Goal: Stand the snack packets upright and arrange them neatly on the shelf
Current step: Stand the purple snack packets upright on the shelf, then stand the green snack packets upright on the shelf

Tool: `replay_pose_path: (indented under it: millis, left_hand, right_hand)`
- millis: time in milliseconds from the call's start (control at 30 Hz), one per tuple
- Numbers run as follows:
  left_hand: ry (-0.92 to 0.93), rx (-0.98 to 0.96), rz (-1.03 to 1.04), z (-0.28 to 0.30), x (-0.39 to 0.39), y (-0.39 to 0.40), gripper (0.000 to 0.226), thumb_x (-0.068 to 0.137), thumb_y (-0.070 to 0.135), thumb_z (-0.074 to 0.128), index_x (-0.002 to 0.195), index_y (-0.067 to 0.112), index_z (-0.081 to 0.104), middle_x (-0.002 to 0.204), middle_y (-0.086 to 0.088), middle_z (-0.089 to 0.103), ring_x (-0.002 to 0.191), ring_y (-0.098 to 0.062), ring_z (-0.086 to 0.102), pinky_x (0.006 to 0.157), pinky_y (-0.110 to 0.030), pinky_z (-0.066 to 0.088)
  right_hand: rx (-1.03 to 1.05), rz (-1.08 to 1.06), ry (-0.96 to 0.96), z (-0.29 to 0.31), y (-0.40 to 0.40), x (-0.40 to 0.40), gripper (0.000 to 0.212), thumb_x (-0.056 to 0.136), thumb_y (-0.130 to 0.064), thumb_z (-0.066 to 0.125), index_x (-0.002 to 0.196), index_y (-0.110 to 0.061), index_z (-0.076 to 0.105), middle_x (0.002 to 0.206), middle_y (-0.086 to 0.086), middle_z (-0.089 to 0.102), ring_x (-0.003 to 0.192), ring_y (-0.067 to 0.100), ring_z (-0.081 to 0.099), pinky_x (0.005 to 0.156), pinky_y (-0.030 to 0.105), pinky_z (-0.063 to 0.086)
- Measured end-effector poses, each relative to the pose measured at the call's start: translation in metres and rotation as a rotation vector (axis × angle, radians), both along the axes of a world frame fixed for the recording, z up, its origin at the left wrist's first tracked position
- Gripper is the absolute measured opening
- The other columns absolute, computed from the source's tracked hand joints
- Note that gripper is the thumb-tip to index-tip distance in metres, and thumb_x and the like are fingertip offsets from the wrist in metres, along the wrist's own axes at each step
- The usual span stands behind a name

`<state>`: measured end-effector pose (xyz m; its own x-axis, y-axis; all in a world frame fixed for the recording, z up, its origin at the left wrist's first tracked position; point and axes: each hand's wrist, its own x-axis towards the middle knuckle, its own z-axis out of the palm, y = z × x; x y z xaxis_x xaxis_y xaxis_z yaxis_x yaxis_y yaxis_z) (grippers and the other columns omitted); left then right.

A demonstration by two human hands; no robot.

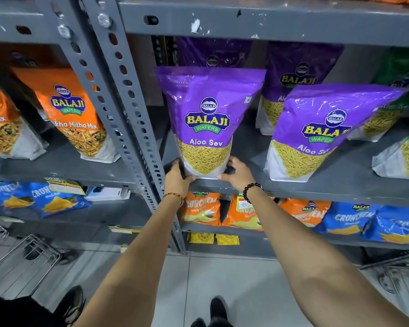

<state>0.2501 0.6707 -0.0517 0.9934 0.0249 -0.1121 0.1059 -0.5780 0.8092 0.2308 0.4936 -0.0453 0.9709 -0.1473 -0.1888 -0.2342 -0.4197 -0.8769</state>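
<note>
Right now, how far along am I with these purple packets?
Partway. The front Aloo Sev packet stands upright at the shelf edge, left hand and right hand steadying its base. Two purple packets behind look upright. Left: the tilted Aloo Sev packet beside it, then the leaning green packets.

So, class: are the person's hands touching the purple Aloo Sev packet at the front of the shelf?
Touching. The head view shows the left hand and right hand pressed against the packet's bottom corners.

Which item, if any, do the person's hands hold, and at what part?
Both hands, left hand and right hand, hold the purple Aloo Sev packet by its bottom corners, one on each side, at the shelf's front edge.
</note>
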Motion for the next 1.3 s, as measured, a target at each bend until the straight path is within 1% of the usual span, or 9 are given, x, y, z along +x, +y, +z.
replay_pose_path:
  millis: [300, 400, 533, 600, 767, 967, 1100, 1200, 1300]
  left_hand:
    - [0.012, -0.001, -0.004, 0.001, 0.000, 0.001, 0.064, 0.079, 0.009, 0.068, 0.135, 0.006, 0.037, 0.131, -0.019, 0.056, 0.120, -0.035, 0.052, 0.104, -0.047, 0.043]
    - [0.021, 0.025, -0.012, 0.000, -0.003, 0.001, 0.066, 0.079, 0.008, 0.067, 0.136, 0.008, 0.034, 0.133, -0.017, 0.055, 0.121, -0.035, 0.052, 0.103, -0.045, 0.043]
    - [0.021, 0.071, 0.005, -0.003, -0.010, -0.001, 0.065, 0.083, 0.011, 0.064, 0.138, 0.014, 0.031, 0.136, -0.015, 0.053, 0.124, -0.036, 0.050, 0.104, -0.049, 0.041]
    - [0.020, 0.079, 0.016, -0.004, -0.014, -0.001, 0.067, 0.083, 0.013, 0.065, 0.140, 0.015, 0.029, 0.138, -0.015, 0.051, 0.125, -0.037, 0.048, 0.105, -0.050, 0.041]
    - [-0.004, 0.147, 0.014, -0.011, -0.036, -0.001, 0.071, 0.083, 0.019, 0.065, 0.141, 0.009, 0.026, 0.143, -0.017, 0.044, 0.129, -0.036, 0.044, 0.103, -0.049, 0.041]
    - [-0.105, 0.167, -0.037, -0.016, -0.076, -0.029, 0.052, 0.087, 0.021, 0.059, 0.133, 0.009, 0.038, 0.131, -0.017, 0.053, 0.118, -0.035, 0.050, 0.092, -0.045, 0.045]
    - [-0.134, 0.190, -0.192, -0.010, -0.093, -0.076, 0.053, 0.090, 0.023, 0.054, 0.138, 0.008, 0.035, 0.135, -0.020, 0.049, 0.122, -0.037, 0.048, 0.095, -0.045, 0.043]
    - [-0.156, 0.201, -0.330, -0.003, -0.103, -0.124, 0.056, 0.091, 0.027, 0.053, 0.139, 0.007, 0.033, 0.143, -0.022, 0.042, 0.129, -0.037, 0.042, 0.102, -0.045, 0.039]
    - [-0.180, 0.189, -0.420, 0.005, -0.112, -0.181, 0.059, 0.090, 0.028, 0.055, 0.141, 0.009, 0.032, 0.137, -0.023, 0.048, 0.122, -0.038, 0.048, 0.096, -0.044, 0.042]
  right_hand:
    - [0.008, -0.002, 0.014, 0.000, 0.000, 0.001, 0.063, 0.075, -0.008, 0.071, 0.132, -0.011, 0.043, 0.134, 0.010, 0.055, 0.125, 0.024, 0.050, 0.099, 0.031, 0.039]
    - [0.007, -0.008, 0.018, -0.002, 0.000, -0.002, 0.068, 0.074, -0.007, 0.072, 0.134, -0.011, 0.041, 0.136, 0.009, 0.053, 0.126, 0.023, 0.049, 0.096, 0.027, 0.038]
    - [-0.132, 0.007, 0.006, -0.010, 0.001, -0.010, 0.078, 0.075, -0.008, 0.071, 0.141, -0.016, 0.031, 0.141, 0.008, 0.049, 0.131, 0.027, 0.045, 0.107, 0.037, 0.038]
    - [-0.184, -0.022, 0.013, -0.013, 0.002, -0.015, 0.081, 0.076, -0.012, 0.071, 0.143, -0.018, 0.027, 0.143, 0.008, 0.047, 0.132, 0.029, 0.044, 0.108, 0.043, 0.038]
    - [-0.289, -0.027, 0.020, -0.014, 0.002, -0.042, 0.083, 0.079, -0.012, 0.068, 0.147, -0.018, 0.019, 0.152, 0.009, 0.033, 0.137, 0.030, 0.037, 0.109, 0.045, 0.038]
    - [-0.272, -0.192, -0.088, -0.008, -0.023, -0.095, 0.067, 0.084, -0.016, 0.062, 0.143, -0.017, 0.030, 0.152, 0.009, 0.034, 0.140, 0.024, 0.032, 0.112, 0.039, 0.034]
    - [-0.264, -0.358, -0.147, 0.003, -0.061, -0.126, 0.060, 0.084, -0.019, 0.060, 0.139, -0.014, 0.037, 0.143, 0.014, 0.046, 0.128, 0.030, 0.047, 0.105, 0.038, 0.040]
    - [-0.270, -0.493, -0.132, 0.010, -0.107, -0.146, 0.058, 0.084, -0.019, 0.060, 0.138, -0.011, 0.040, 0.136, 0.020, 0.051, 0.125, 0.034, 0.049, 0.103, 0.039, 0.039]
    - [-0.247, -0.617, -0.093, 0.014, -0.161, -0.163, 0.059, 0.084, -0.020, 0.060, 0.139, -0.010, 0.039, 0.126, 0.018, 0.056, 0.125, 0.035, 0.049, 0.103, 0.040, 0.040]
